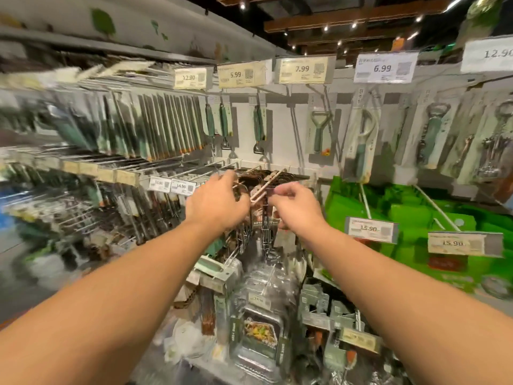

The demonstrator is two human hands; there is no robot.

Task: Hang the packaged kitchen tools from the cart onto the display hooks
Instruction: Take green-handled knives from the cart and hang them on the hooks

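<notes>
Both hands reach up to the middle row of a shop display wall: the left hand curls its fingers round the tops of brown-carded packaged tools hanging there, and the right hand pinches the card edge of the same bunch just beside the tip of a pale double-wire display hook; whether the front pack's hole is on the hook cannot be told. Behind is a white backboard with rows of hooks, green-handled peelers and bottle openers hanging under price tags reading 5.99, 7.99 and 6.99. Bright green packs fill the right side, with 15.90 tags in front. Below the forearms lie foil trays in clear wrap and grey carded goods. Dark ceiling beams carry small spotlights, and the left shelving is blurred
</notes>
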